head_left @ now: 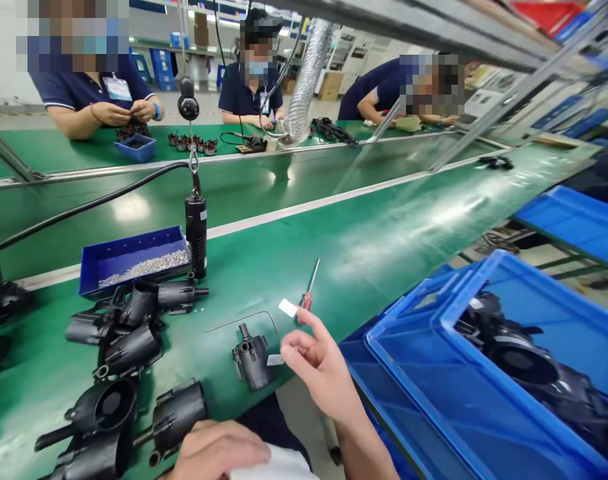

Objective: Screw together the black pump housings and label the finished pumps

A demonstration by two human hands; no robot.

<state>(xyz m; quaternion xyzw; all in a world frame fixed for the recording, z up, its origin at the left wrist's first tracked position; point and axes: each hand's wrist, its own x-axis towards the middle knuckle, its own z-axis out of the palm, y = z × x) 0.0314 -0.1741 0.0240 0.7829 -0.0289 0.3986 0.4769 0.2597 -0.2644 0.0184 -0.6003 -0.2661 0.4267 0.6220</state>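
Observation:
My right hand (319, 357) is over the table's front edge, its index finger stretched out with a small white label (288, 307) at the tip. Its thumb and other fingers are curled. A second pale label (275, 360) shows by the thumb, against a black plastic housing (251, 353); whether it is held or stuck there I cannot tell. Low in the view, my left hand (219, 450) holds a white sheet (271, 465), partly cut off by the frame. Just beyond the housing lies a bent metal rod (241, 320), and a red-handled screwdriver (308, 297) rests behind my right hand.
Several black housings (134, 350) crowd the left side. A blue bin of small metal parts (134, 263) stands behind them, beside a hanging electric screwdriver (196, 233). Blue crates (409, 347) with black parts are at right. Several co-workers sit across the green bench (384, 240).

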